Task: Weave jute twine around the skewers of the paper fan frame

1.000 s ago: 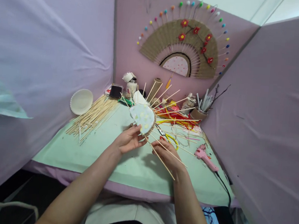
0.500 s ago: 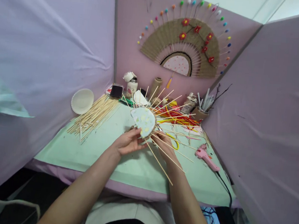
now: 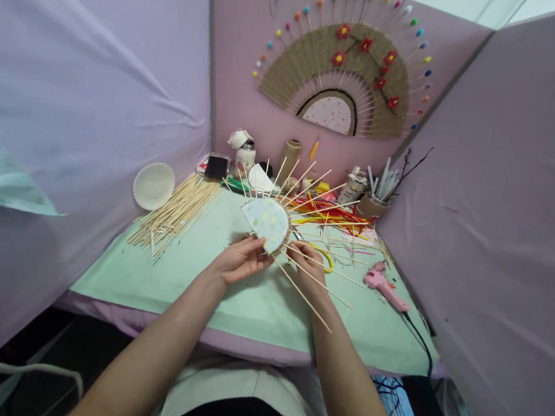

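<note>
A half-round fan base covered in pale floral fabric is held above the table, with thin wooden sticks radiating from its curved edge. My left hand is closed on its lower side, thumb on the fabric face. At the right rim, the bent fingers of my right hand are closed among the lower sticks. What they pinch is hidden; sticks cross in front of that hand. Brown fibre shows behind my left fingers. Scissors with a yellow handle lie partly hidden behind my right hand.
A pile of wooden sticks and a white bowl are on the left. A pink glue gun with a black cord lies right. Red and yellow strips, jars and a pot line the back. A decorated fan hangs above.
The fan base has turned slightly, its sticks swinging counter-clockwise. My right fingers have shifted a little along the rim and show more clearly. My left hand keeps its hold.
</note>
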`<state>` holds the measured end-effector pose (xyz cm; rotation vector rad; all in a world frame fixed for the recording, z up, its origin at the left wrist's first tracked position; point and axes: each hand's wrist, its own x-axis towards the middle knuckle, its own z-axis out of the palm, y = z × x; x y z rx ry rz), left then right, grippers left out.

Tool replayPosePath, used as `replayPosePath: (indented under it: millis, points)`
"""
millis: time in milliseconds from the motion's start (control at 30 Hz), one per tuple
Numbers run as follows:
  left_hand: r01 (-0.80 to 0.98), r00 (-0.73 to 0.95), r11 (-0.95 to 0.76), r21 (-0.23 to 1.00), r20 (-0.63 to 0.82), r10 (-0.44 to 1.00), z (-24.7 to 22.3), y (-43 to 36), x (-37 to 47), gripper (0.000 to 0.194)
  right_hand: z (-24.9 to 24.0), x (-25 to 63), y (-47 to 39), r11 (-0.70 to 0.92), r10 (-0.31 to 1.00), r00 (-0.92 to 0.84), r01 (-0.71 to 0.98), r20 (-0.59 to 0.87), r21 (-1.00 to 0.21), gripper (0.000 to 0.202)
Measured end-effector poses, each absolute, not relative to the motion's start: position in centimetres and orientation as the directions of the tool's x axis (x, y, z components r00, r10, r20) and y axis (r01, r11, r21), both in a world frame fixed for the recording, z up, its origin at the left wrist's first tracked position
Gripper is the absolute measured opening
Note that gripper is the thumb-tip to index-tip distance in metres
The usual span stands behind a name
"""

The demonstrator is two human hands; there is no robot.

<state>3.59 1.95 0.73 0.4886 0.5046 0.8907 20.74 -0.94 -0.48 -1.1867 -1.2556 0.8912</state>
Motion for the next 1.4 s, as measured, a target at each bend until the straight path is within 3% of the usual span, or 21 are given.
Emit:
replayPosePath:
  millis: [200,433,600,967,1133,1300,1400]
  points:
    - [-0.548,0.581,0.583,0.600,-0.228,0.781,0.4,2.0,3.5,0.019,-0.3,20.6,-1.2,0.008,0.997,-0.072,-0.196,0.023,-0.981,0.034]
    - [-0.484,0.656,0.634,0.604,-0.229,0.719,0.5,1.9,3.2,0.025,-1.0,21.1,-1.2,-0.063,0.987,-0.159,-0.386,-0.001,-0.920,0.033]
    - [-0.521,0.618,0.608,0.599,-0.227,0.753,0.7,1.8,3.3,0.024,-1.0,21.2,-1.0,-0.155,0.975,-0.220,-0.521,-0.044,-0.839,0.030]
    - [-0.652,0.486,0.525,0.547,-0.229,0.843,0.7,2.3,3.4,0.023,0.3,21.8,-2.1,-0.210,0.957,-0.280,-0.511,-0.070,-0.834,0.034]
    - [-0.641,0.503,0.536,0.549,-0.227,0.834,0.8,2.2,3.5,0.020,0.1,22.1,-2.2,-0.174,0.959,-0.283,-0.556,-0.012,-0.813,0.024]
    - [-0.665,0.508,0.532,0.524,-0.205,0.837,0.9,2.3,3.4,0.027,-0.2,22.5,-2.2,-0.145,0.946,-0.316,-0.621,0.077,-0.770,0.033]
    - [-0.683,0.494,0.517,0.517,-0.194,0.847,0.9,2.3,3.3,0.030,-0.4,22.3,-1.9,-0.144,0.953,-0.300,-0.594,0.052,-0.791,0.030]
